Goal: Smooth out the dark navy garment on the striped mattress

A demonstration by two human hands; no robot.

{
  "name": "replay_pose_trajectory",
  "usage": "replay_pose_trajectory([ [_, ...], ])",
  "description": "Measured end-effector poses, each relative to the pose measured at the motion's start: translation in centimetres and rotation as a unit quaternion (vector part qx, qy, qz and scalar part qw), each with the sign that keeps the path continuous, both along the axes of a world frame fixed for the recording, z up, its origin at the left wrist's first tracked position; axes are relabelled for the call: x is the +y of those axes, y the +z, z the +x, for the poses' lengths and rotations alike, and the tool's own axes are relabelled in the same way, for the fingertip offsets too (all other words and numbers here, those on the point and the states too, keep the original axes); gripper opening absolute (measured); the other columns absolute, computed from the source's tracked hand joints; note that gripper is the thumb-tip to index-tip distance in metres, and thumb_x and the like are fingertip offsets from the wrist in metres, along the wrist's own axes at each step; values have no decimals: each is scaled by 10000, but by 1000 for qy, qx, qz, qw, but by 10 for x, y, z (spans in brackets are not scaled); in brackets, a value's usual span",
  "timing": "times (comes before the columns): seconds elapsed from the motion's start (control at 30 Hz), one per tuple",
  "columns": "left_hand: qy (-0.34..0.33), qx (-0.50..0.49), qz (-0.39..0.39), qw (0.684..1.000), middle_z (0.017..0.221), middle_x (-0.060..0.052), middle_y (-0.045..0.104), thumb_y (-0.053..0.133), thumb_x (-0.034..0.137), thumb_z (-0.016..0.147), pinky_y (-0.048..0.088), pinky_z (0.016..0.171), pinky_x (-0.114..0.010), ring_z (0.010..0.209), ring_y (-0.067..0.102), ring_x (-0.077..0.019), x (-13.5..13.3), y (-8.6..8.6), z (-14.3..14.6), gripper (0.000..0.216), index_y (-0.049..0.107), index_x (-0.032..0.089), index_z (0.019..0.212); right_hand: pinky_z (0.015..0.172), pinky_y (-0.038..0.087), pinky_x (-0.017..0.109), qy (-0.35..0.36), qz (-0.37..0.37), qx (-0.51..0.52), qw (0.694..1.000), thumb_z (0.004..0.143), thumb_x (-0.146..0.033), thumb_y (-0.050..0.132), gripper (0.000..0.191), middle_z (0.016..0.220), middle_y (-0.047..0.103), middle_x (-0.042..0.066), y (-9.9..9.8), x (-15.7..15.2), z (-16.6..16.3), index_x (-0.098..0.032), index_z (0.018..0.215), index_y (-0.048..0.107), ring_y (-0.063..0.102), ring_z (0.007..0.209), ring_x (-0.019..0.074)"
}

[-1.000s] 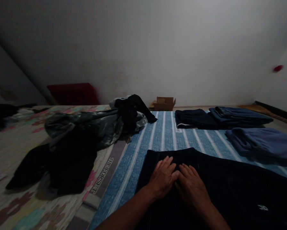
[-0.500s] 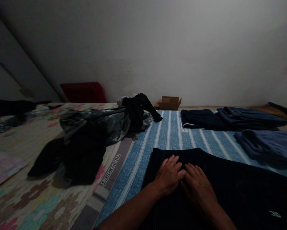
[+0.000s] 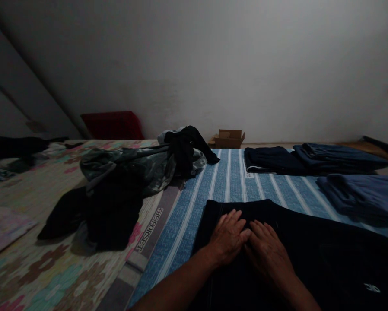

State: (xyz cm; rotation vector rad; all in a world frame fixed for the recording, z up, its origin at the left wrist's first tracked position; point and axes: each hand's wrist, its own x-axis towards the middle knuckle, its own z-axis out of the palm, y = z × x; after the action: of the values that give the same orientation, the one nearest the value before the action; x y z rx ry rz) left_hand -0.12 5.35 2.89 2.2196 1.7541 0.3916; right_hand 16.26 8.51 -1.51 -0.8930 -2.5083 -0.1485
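Observation:
A dark navy garment (image 3: 313,255) with a small white logo lies spread flat on the blue striped sheet (image 3: 226,177) in front of me. My left hand (image 3: 229,236) rests palm down on the garment near its far edge, fingers together and stretched out. My right hand (image 3: 268,250) lies flat right beside it, the two hands touching at the fingertips. Neither hand grips the cloth.
A heap of unfolded dark and grey clothes (image 3: 122,181) lies to the left on a floral sheet (image 3: 35,268). Folded blue garments (image 3: 313,157) and another folded one (image 3: 362,194) sit at the far right. A small cardboard box (image 3: 229,139) and a red object (image 3: 112,125) stand by the wall.
My view turned slightly left between the first frame and the second, so everything slid right; since then nothing has moved. Both hands stay flat on the dark garment.

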Motion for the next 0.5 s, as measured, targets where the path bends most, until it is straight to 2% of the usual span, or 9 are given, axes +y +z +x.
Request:
replay_pose_trajectory([
  [0.23,1,3,0,1000,1450,-131,358,275,417,959,230,1099,-462,1371,235,-246,1,-1,0,452,499,158,1254,994,352,443,-18,-26,3,999,867,-218,482,231,1161,608,118,6,-4,-3,-175,1039,628,528,1131,270],
  [0.5,0,5,4,1000,1447,-125,365,274,417,959,238,1097,-460,1372,234,-239,1,-1,0,453,496,161,1258,982,363,438,-1,-9,-7,1000,871,-223,482,232,1169,605,107,0,1,0,-191,1062,611,534,1126,267],
])
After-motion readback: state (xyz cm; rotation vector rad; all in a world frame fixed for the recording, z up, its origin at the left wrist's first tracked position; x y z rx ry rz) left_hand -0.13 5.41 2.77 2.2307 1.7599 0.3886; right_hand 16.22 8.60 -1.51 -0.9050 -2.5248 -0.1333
